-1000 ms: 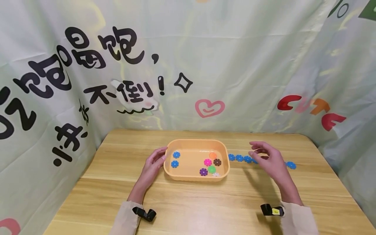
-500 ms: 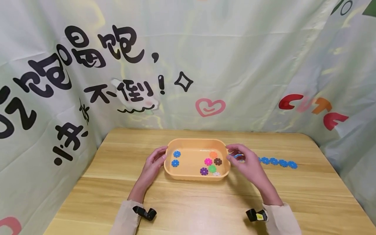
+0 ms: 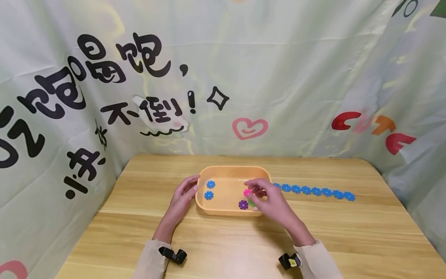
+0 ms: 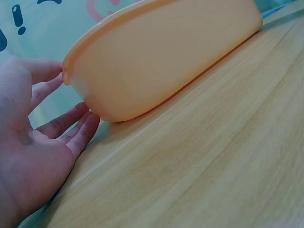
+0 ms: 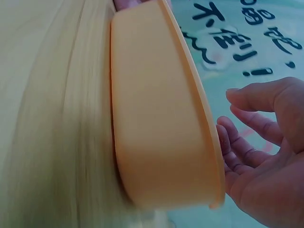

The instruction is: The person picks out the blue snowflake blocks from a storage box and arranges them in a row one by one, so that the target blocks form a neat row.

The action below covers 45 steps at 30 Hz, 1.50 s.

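Orange plastic tray [image 3: 223, 209] is sitting mid-table on the wooden table [image 3: 348, 232]; left hand [image 3: 181, 199] is resting against its left end, fingers straight and relaxed, touching the wall below the rim and gripping nothing, as the left wrist view confirms; right hand [image 3: 270, 199] is reaching over the tray's right half, fingers loosely bent above the coloured discs, with nothing seen between them in the right wrist view; whether a fingertip is touching a disc cannot be told.

Progress, as a judgement: a row of blue flower discs [image 3: 315, 191] is already lying on the table just right of the tray, edge to edge, so much of the blue sorting looks done; two blue discs [image 3: 210, 190] are remaining in the tray's left half, well apart from the right hand; a pink disc [image 3: 246, 192], a purple disc [image 3: 243, 204] and a green disc [image 3: 251, 202] are clustering under the hand, partly hidden by it; further discs there are likely covered.

Surroundings: printed cloth backdrop [image 3: 278, 77] is hanging behind and on both sides; tray wall and the mixed cluster are standing between the right hand and the remaining blue pair.
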Tool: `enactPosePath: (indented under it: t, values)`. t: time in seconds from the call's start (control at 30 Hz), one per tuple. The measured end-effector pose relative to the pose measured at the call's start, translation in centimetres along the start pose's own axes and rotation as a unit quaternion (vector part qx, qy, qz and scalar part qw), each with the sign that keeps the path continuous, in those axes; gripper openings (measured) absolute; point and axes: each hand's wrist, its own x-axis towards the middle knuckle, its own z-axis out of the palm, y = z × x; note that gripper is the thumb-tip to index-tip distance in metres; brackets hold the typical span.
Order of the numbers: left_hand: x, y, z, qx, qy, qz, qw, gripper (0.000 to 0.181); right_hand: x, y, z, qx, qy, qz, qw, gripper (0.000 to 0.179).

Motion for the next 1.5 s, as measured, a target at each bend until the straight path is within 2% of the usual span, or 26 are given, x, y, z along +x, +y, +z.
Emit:
enactPosePath:
  t: [0.2,0.43,0.67,0.9,1.1,1.2,1.4,1.5]
  values:
    - [-0.2,-0.1,0.1,0.005,0.005,0.001,1.0,0.04,1.7,-0.8,2.0,0.0,-0.037,0.017,0.9992,0.032]
    - [0.0,-0.1,0.2,0.003,-0.002,0.0,1.0,0.04,3.7,-0.6,3.9,0.003,-0.08,0.036,0.9961,0.03]
    - [0.1,-0.1,0.1,-0.004,0.0,0.001,1.0,0.039,5.8,-0.2,6.0,0.006,-0.113,0.037,0.9929,0.027]
    - [0.0,-0.1,0.0,-0.017,-0.007,0.015,0.9997,0.043,7.3,0.1,8.1,0.004,-0.156,0.039,0.987,0.024]
    - [0.1,-0.3,0.2,-0.028,-0.018,0.018,0.9993,0.044,7.7,0.6,9.2,-0.036,-0.17,0.036,0.9842,0.026]
    - [0.1,-0.4,0.3,-0.031,-0.019,0.017,0.9992,0.044,7.8,0.8,9.6,-0.067,-0.174,0.02,0.9823,0.027]
    - [0.0,-0.2,0.2,-0.028,-0.013,0.013,0.9994,0.041,8.0,0.9,10.1,-0.134,-0.195,-0.03,0.971,0.025]
    - [0.0,-0.1,0.1,-0.031,-0.016,0.018,0.9992,0.042,8.1,0.8,10.3,-0.152,-0.196,-0.032,0.9682,0.024]
